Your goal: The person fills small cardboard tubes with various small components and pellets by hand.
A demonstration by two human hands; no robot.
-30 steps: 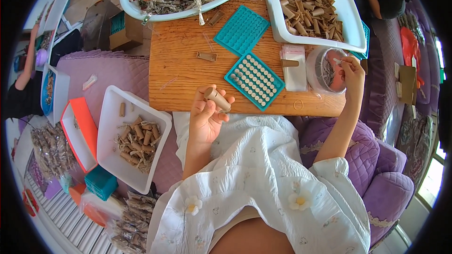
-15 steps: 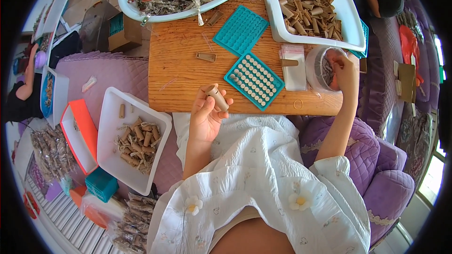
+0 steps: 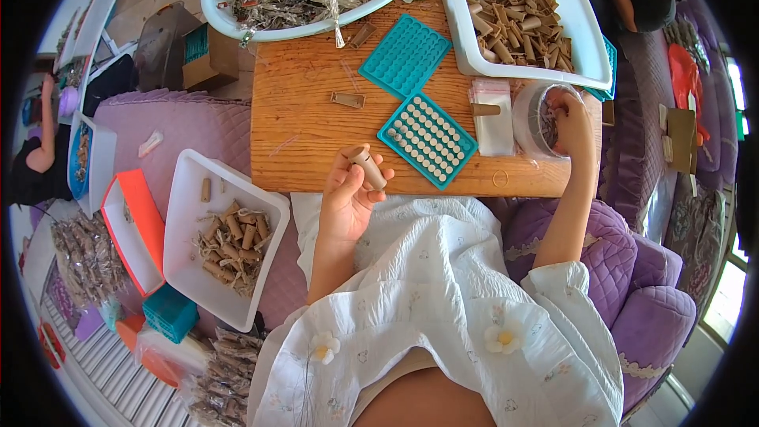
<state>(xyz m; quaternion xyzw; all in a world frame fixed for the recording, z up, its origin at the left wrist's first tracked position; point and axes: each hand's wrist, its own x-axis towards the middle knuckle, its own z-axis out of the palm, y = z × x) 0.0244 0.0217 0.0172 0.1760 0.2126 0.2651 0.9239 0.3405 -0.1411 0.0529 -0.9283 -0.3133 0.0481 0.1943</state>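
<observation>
My left hand (image 3: pixel 341 209) holds a short brown tube (image 3: pixel 369 171) upright at a tilt, fingers wrapped round it, just off the table's near edge. On the right, my right hand (image 3: pixel 574 125) reaches into a clear round tub (image 3: pixel 522 115) of small dark pieces. Its fingers are bent together, and whatever they grip is hidden. Between my hands lies a teal tray (image 3: pixel 384 133) with rows of small round silvery-white discs (image 3: pixel 428 141). A second teal tray (image 3: pixel 405 54) touches its far corner. Beside the tub, another brown tube (image 3: pixel 485 110) rests on clear plastic bags (image 3: pixel 496 136).
Brown half-shells fill a white bin (image 3: pixel 591 47) at the far right; wrapped bundles fill a pale basin (image 3: pixel 221 22) at the far left. A white bin (image 3: pixel 180 241) with tied tubes sits left of the wooden table (image 3: pixel 296 142). Other people (image 3: pixel 47 150) are at the sides.
My right hand has shifted slightly inside the tub, its fingers drawn closer together. The left hand keeps the brown tube almost where it was.
</observation>
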